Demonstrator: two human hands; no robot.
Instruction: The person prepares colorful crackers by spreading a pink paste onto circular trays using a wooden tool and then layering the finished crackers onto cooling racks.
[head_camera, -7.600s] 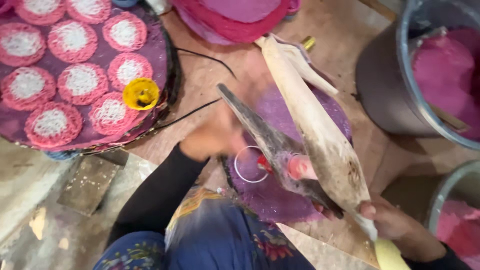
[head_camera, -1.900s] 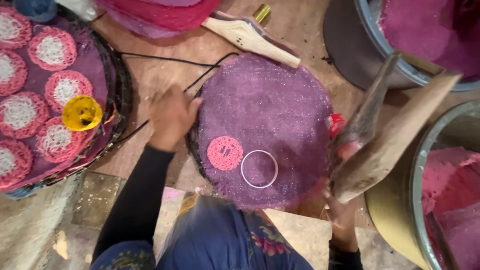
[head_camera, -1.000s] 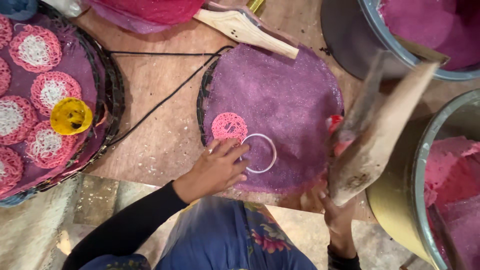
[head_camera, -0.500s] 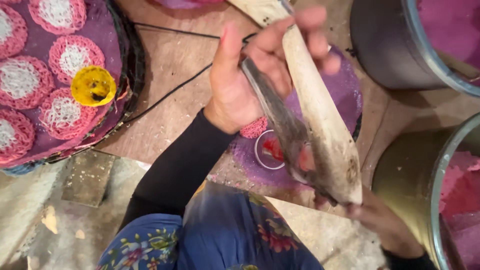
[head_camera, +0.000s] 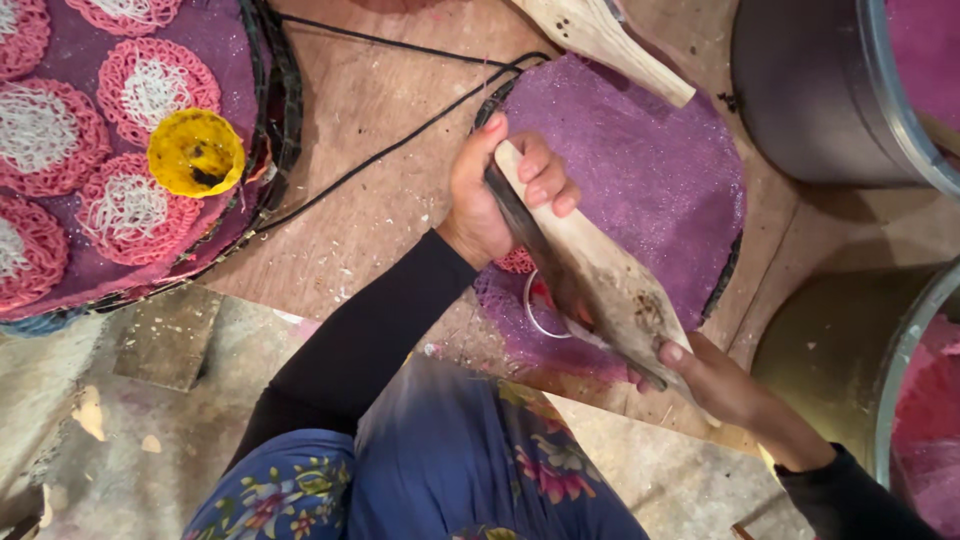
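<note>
Your left hand (head_camera: 495, 200) has its grip closed around the upper end of a long wooden press (head_camera: 590, 270), fingers curled over its pale top face; your right hand (head_camera: 715, 385) grips the lower end, thumb on top. The press's long axis runs diagonally, from upper left at your left hand down to lower right at your right hand, and it hangs just over the near left part of the round purple mat (head_camera: 650, 170); a darker strip runs along its left edge.

Beneath the press a metal ring (head_camera: 535, 310) lies on the mat, partly hidden, with a pink lacy disc (head_camera: 515, 262) just beside it under your left wrist; a second wooden paddle (head_camera: 600, 40) rests across the mat's far edge; black cords (head_camera: 400, 140) trail over the wooden board (head_camera: 370, 100); to the left a tray (head_camera: 270, 110) holds pink-and-white discs and a yellow cup (head_camera: 195, 152); grey tubs (head_camera: 810, 90) of pink paste stand at right.
</note>
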